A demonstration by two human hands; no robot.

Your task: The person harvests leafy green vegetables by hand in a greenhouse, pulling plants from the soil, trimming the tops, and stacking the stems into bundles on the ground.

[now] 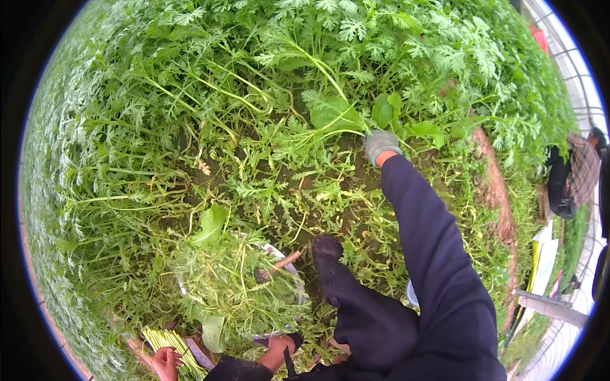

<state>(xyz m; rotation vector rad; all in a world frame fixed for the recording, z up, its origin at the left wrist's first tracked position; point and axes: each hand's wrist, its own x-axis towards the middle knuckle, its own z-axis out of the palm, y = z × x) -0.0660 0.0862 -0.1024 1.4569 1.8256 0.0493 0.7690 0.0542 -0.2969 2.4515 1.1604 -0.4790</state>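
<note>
My right hand (382, 146), in a grey glove, is closed around the lower stems of a leafy green plant (329, 71). Broad round leaves (336, 113) lie beside it. At the lower left, my bare left hand (167, 363) has its fingers curled on a bundle of pale green stems (169, 344); part of the hand is cut off by the picture's edge. Between them stands a round, white-rimmed container (299, 281) heaped with loose feathery greens (228, 285). A brown, stick-like thing (287, 260) with a dark end rests on the heap.
Dense, lobed-leaf plants (119, 95) rise ahead and to the left. My dark boot (328, 247) stands beside the container. A bluish-rimmed vessel (411, 293) is partly behind my sleeve. Bare soil ridge (495, 195), metal bar (553, 307) and a person (579, 166) in a checked top are right.
</note>
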